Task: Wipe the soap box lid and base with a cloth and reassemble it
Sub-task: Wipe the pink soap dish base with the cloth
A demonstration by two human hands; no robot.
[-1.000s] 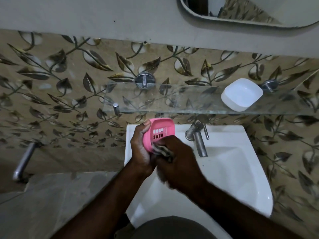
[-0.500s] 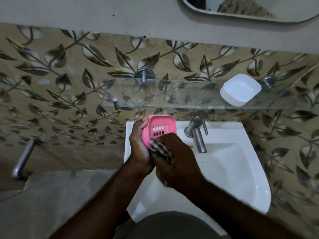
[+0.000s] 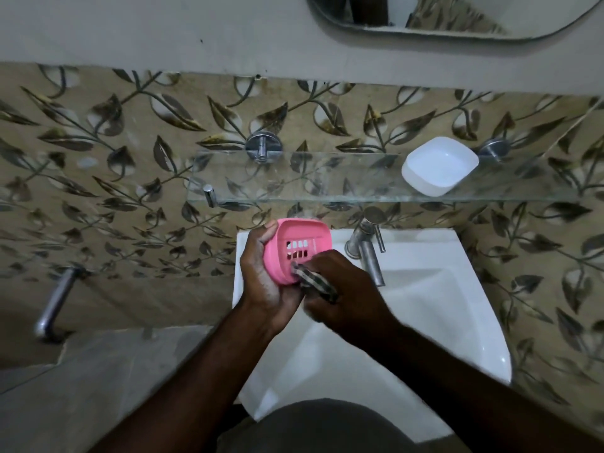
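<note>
Nearest the camera, two bare forearms reach up from the lower edge over the white sink (image 3: 434,322), and the hands meet above its back left corner. The left hand (image 3: 264,286) grasps the pink soap box half (image 3: 302,238) from the left side, thumb hooked over its upper rim and fingers wrapped underneath, so the piece is held in the air, tilted with its slotted face turned toward the camera. The right hand (image 3: 346,299) sits just to the right and below, fingers curled around a bunched checked cloth (image 3: 315,282), which it presses against the lower right edge of the pink half; both hands touch at the heel. Just beyond the right hand, the metal tap (image 3: 371,259) stands at the back of the sink, near the pink half but apart from it. Above the tap runs a glass shelf (image 3: 310,181) fixed to the leaf-patterned wall tiles (image 3: 108,152), and the white soap box half (image 3: 439,165) rests on it, hollow side up, well apart from both hands and off to the right. A metal bar (image 3: 54,305) juts from the wall at far left. The lower edge of a mirror (image 3: 457,24) shows at the top.
</note>
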